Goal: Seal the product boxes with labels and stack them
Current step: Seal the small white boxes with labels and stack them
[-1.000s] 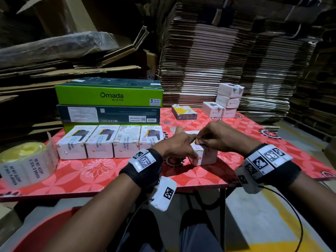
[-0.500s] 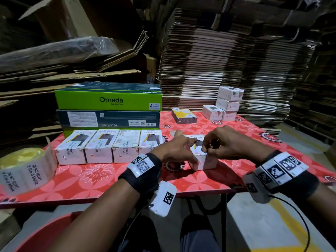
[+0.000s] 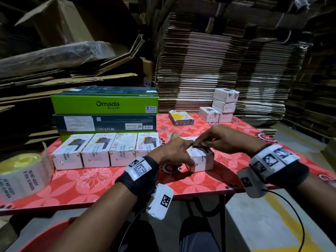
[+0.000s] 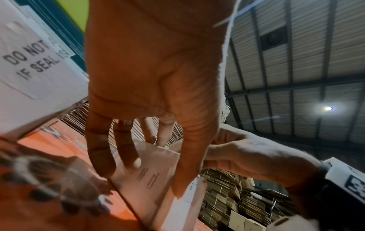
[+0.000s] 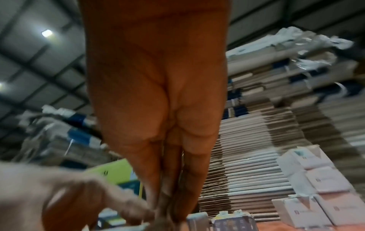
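A white product box stands on the red flowered table in front of me. My left hand grips it, with fingers down its left face and the thumb on the other side. My right hand has thumb and fingertips bunched at the box's top edge, pinching what looks like a seal label; in the right wrist view the right hand shows the same pinch. Printed seal text shows on the box's near face. A roll of seal labels lies at the table's left edge.
A row of several sealed boxes stands left of my hands, in front of stacked green and dark Omada cartons. A yellow box and a small stack of white boxes sit at the back right. Flattened cardboard is piled behind the table.
Both hands stay on the same box. The right fingertips have shifted a little over its top edge, and the left fingers have slid lower on its side.
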